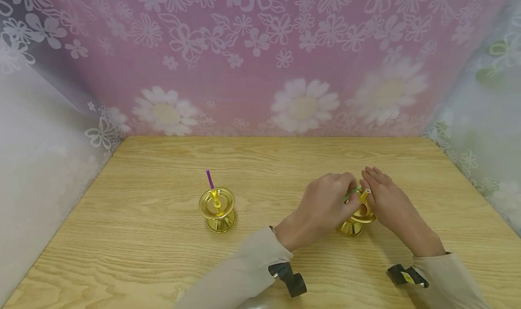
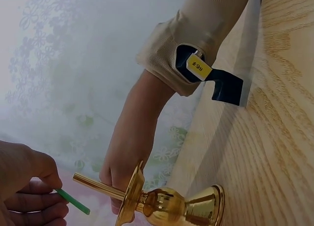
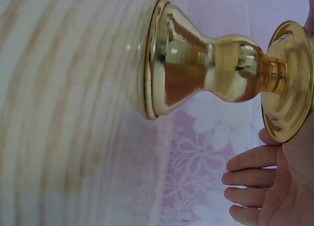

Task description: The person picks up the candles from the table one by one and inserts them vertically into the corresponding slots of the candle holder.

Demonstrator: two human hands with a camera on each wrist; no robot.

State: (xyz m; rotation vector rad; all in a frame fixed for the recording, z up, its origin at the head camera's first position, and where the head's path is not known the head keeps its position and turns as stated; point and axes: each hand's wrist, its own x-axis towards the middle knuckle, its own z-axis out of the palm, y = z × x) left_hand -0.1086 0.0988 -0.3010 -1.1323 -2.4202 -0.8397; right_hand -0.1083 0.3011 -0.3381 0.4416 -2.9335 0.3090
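My left hand pinches a thin green stick between thumb and forefinger, its free end slanting down close to the gold tube of the right-hand brass candle holder. That holder stands upright on the table, its flared base showing below my hands in the head view. My right hand lies along the far right side of the holder's dish, fingers straight. In the right wrist view the fingers extend beside the dish, with the palm right at its rim.
A matching gold candle holder stands on the left of the wooden table, with a purple stick upright in it. A floral pink backdrop rises at the table's back edge; pale floral sheets hang at both sides.
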